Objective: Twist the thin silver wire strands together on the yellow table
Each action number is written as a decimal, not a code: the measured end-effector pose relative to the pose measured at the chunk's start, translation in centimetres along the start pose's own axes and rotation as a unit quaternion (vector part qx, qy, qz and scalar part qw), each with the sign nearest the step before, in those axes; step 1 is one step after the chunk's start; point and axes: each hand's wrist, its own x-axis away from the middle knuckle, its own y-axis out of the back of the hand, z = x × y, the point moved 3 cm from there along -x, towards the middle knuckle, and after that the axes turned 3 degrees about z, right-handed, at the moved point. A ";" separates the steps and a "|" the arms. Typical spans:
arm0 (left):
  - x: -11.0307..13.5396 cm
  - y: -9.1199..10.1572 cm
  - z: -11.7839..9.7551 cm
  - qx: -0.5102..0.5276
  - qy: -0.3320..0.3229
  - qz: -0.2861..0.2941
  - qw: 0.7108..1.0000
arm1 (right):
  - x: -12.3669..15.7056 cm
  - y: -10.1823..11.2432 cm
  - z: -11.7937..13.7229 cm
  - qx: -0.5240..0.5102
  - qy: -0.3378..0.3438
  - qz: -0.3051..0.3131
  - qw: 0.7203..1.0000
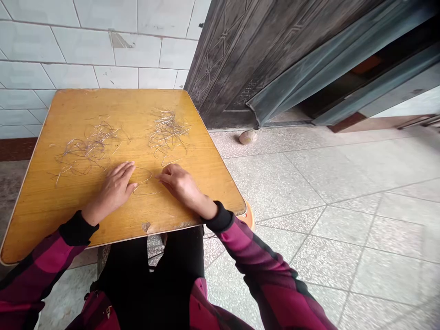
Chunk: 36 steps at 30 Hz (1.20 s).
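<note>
The single strand (144,181) lies in a loose loop on the table (68,215), near the front edge, right between the two hands. The left hand (113,190) lies flat and open on the wood, palm down, with the fingers side by side; its thumb tip just touches the left side of the loop. The right hand (178,183) is curled, with its fingertips bunched on the right end of the strand; it seems to pinch it, though the strand is too thin to be sure.

Farther back on the table are two heaps of the same thin strands; the left heap (85,149) is loose and spread out toward the left edge; the right heap (167,133) is tighter and sits toward the back right corner.

I think the step in hand is working on one strand, pulled apart from the heaps and held down at both sides. A next move calls for a light, sure pinch, because the strand is thin and springy and could slip away.

A round bowl (248,136) sits on the floor (343,206), well apart from the table.
</note>
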 end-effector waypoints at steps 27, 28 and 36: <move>-0.8 -0.5 -0.9 -0.026 -0.026 0.034 0.999 | -1.2 -2.3 0.2 0.179 0.014 0.073 0.981; -1.0 -0.6 -0.7 -0.024 -0.036 0.048 0.998 | -1.2 -2.3 0.2 0.180 0.016 0.072 0.981; -1.5 -1.3 0.5 -0.022 -0.044 0.109 0.993 | -1.5 -2.3 -0.3 0.136 0.004 0.052 0.989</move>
